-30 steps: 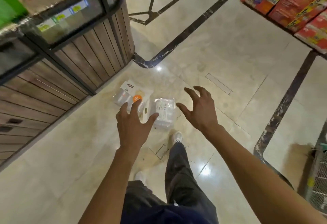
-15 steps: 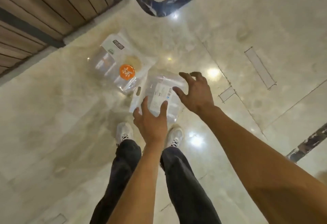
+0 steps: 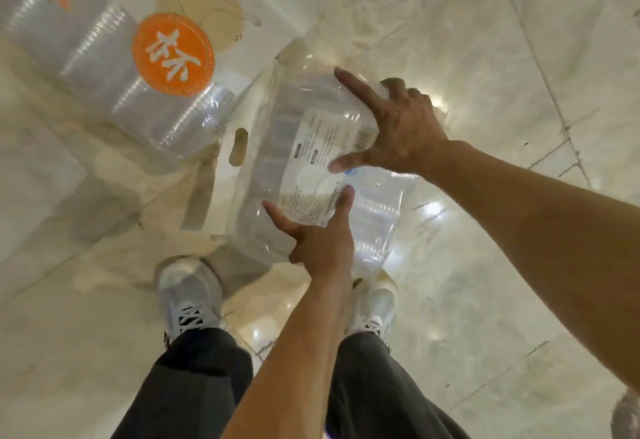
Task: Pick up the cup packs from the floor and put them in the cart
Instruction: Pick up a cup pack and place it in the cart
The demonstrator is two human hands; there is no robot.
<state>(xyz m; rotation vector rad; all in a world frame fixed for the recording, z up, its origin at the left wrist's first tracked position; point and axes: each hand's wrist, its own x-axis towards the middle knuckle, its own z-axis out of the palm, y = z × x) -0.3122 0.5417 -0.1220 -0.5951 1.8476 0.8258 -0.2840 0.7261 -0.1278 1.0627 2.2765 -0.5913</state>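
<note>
Dark trousers point(image 3: 194, 386) and grey-white sneakers point(image 3: 188, 296) at 6 o'clock, standing on glossy marble floor point(image 3: 502, 265). Left hand point(image 3: 322, 241) just above shoes: thumb and forefinger spread wide, clasping near edge of clear cup pack point(image 3: 311, 161) with white label. Right hand point(image 3: 398, 126) at 2 o'clock of pack, fingers splayed and curled over far edge, thumb on label. Pack lies between both hands, on floor ahead of feet. Second cup pack point(image 3: 114, 67), orange round sticker, at 10 o'clock, just beside first; untouched.
</note>
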